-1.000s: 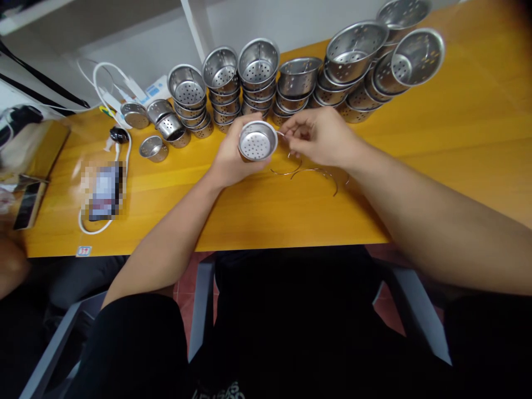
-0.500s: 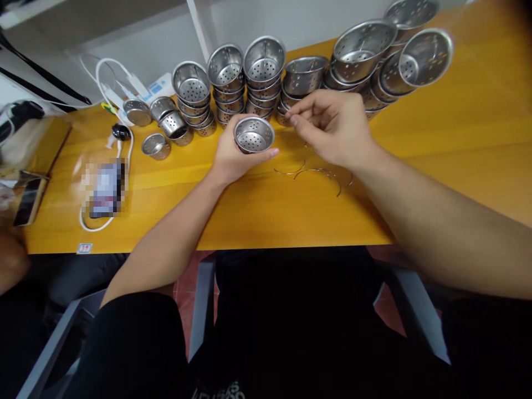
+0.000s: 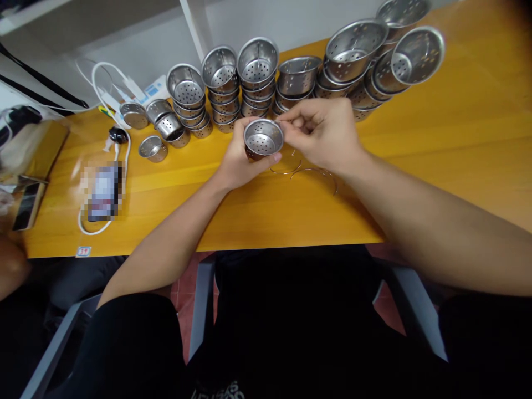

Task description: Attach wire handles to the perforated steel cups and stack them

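Observation:
A small perforated metal cup [image 3: 263,144] is tilted toward me, with my left hand [image 3: 241,158] wrapped round its side and the thumb along the front. My right hand [image 3: 322,130] is closed in a pinch at the cup's right rim. From its fingertips a thin wire [image 3: 275,121] appears to reach over the rim; most of it is hidden. Below my right hand, several curved thin wires [image 3: 313,169] lie loose on the wooden table [image 3: 266,221].
Stacks of perforated cups [image 3: 257,66] line the back, with larger cups [image 3: 357,50] at the right. Smaller cups [image 3: 153,148], a phone [image 3: 105,191], a white cable [image 3: 128,144] and a power strip [image 3: 155,88] are on the left. Another person's arm [image 3: 12,266] shows at the left edge.
The cup in my left hand has shifted slightly right. My right hand has moved left and a little down, so its pinched fingertips now meet the cup's rim.

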A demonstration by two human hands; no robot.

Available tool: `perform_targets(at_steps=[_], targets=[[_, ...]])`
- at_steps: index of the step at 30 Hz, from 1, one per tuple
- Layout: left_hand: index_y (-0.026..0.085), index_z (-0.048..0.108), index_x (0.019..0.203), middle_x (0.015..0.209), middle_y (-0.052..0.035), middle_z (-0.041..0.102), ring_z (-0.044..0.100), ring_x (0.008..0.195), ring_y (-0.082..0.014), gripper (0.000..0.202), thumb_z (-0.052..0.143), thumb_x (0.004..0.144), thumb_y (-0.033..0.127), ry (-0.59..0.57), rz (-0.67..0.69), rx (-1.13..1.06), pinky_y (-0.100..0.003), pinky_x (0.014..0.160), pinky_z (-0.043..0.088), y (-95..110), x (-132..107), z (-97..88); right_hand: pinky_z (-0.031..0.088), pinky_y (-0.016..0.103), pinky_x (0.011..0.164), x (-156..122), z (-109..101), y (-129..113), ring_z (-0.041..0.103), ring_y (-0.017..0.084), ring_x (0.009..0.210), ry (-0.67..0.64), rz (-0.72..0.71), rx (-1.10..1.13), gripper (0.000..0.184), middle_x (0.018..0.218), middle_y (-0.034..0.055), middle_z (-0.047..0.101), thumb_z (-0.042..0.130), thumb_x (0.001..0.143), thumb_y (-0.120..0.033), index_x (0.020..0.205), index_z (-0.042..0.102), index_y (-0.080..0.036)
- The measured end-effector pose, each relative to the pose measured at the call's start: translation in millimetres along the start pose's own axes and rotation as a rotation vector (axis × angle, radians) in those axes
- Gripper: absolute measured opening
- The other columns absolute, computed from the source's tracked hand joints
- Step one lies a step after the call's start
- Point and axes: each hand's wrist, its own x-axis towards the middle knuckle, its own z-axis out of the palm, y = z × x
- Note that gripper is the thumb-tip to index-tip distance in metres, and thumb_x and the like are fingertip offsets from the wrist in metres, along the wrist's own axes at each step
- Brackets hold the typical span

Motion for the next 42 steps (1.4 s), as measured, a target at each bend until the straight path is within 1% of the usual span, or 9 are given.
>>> perform_targets(at_steps=[4, 9, 19, 22, 26, 32, 35, 38, 42], targets=[[0.033, 0.051, 0.178, 0.163, -0.0152, 0.075, 0.083, 0.148, -0.0357, 0.111, 0.112, 0.094, 0.071, -0.018, 0.004, 0.014, -0.059, 0.131, 0.073, 5.5, -3.6, 1.6, 0.068, 0.052, 0.076, 4.2, 7.8, 6.2, 0.072, 0.032, 0.085, 0.065, -0.047, -0.141, 0.048, 0.088, 0.0066, 0.078, 0.099, 0.110, -0.084, 0.112, 0.095, -0.036], [0.030, 0.044, 0.181, 0.166, -0.0164, 0.071, 0.082, 0.152, -0.0369, 0.116, 0.109, 0.096, 0.077, -0.044, 0.072, 0.060, -0.060, 0.132, 0.072, 1.9, -6.2, 1.3, 0.068, 0.049, 0.074, 6.3, 11.2, 13.3, 0.079, 0.035, 0.091, 0.063, -0.061, -0.135, 0.042, 0.088, 0.0074, 0.076, 0.100, 0.110, -0.075, 0.114, 0.092, -0.035], [0.031, 0.056, 0.168, 0.155, -0.0132, 0.079, 0.084, 0.145, -0.0364, 0.105, 0.104, 0.095, 0.088, -0.035, 0.031, 0.020, -0.058, 0.129, 0.072, 15.5, -7.2, 1.6, 0.069, 0.055, 0.078, 5.9, 19.3, 3.1, 0.073, 0.034, 0.085, 0.059, -0.020, 0.001, 0.053, 0.084, 0.0060, 0.075, 0.100, 0.103, -0.088, 0.112, 0.089, -0.037], [0.030, 0.064, 0.158, 0.143, -0.0094, 0.083, 0.086, 0.131, -0.0316, 0.095, 0.099, 0.097, 0.094, -0.085, -0.030, -0.058, -0.054, 0.119, 0.074, 20.5, -5.7, -5.7, 0.068, 0.052, 0.075, 5.2, 7.6, -8.5, 0.075, 0.033, 0.086, -0.080, 0.025, 0.074, 0.064, 0.086, 0.0072, 0.077, 0.097, 0.102, -0.098, 0.105, 0.086, -0.035], [0.031, 0.068, 0.155, 0.138, -0.0068, 0.085, 0.087, 0.121, -0.0263, 0.095, 0.097, 0.095, 0.099, -0.168, -0.133, -0.172, -0.046, 0.110, 0.076, 21.4, -5.0, -11.0, 0.065, 0.049, 0.073, 5.9, -7.7, -14.7, 0.073, 0.031, 0.087, -0.224, 0.036, 0.131, 0.078, 0.083, 0.0053, 0.076, 0.109, 0.083, -0.106, 0.102, 0.082, -0.036], [0.030, 0.064, 0.166, 0.151, -0.0107, 0.082, 0.088, 0.137, -0.0316, 0.101, 0.110, 0.092, 0.080, -0.182, -0.068, -0.162, -0.053, 0.122, 0.076, 5.9, -7.8, -3.9, 0.055, 0.046, 0.066, 8.8, -5.6, -7.0, 0.060, 0.025, 0.073, -0.200, 0.027, 0.163, 0.079, 0.080, 0.0039, 0.073, 0.114, 0.080, -0.103, 0.095, 0.078, -0.034], [0.029, 0.063, 0.169, 0.154, -0.0118, 0.080, 0.088, 0.139, -0.0326, 0.097, 0.110, 0.095, 0.072, -0.165, -0.031, -0.111, -0.055, 0.123, 0.076, -0.3, -7.6, -3.2, 0.060, 0.049, 0.072, 8.2, -2.5, -6.4, 0.065, 0.028, 0.081, -0.205, 0.023, 0.177, 0.075, 0.084, 0.0045, 0.076, 0.118, 0.079, -0.098, 0.094, 0.079, -0.036], [0.030, 0.061, 0.172, 0.154, -0.0115, 0.079, 0.087, 0.139, -0.0325, 0.097, 0.106, 0.098, 0.074, -0.161, -0.009, -0.062, -0.055, 0.123, 0.075, -2.8, -7.1, -4.2, 0.065, 0.052, 0.079, 7.3, -1.1, -5.4, 0.069, 0.032, 0.094, -0.213, 0.056, 0.172, 0.072, 0.085, 0.0047, 0.076, 0.118, 0.079, -0.096, 0.096, 0.079, -0.038], [0.031, 0.060, 0.173, 0.154, -0.0105, 0.078, 0.085, 0.141, -0.0331, 0.100, 0.106, 0.098, 0.078, -0.176, -0.001, -0.035, -0.055, 0.124, 0.073, -4.5, -7.0, -6.2, 0.064, 0.054, 0.081, 6.8, -1.0, -4.4, 0.065, 0.032, 0.092, -0.233, 0.068, 0.170, 0.072, 0.079, 0.0041, 0.069, 0.119, 0.079, -0.094, 0.093, 0.076, -0.037]])
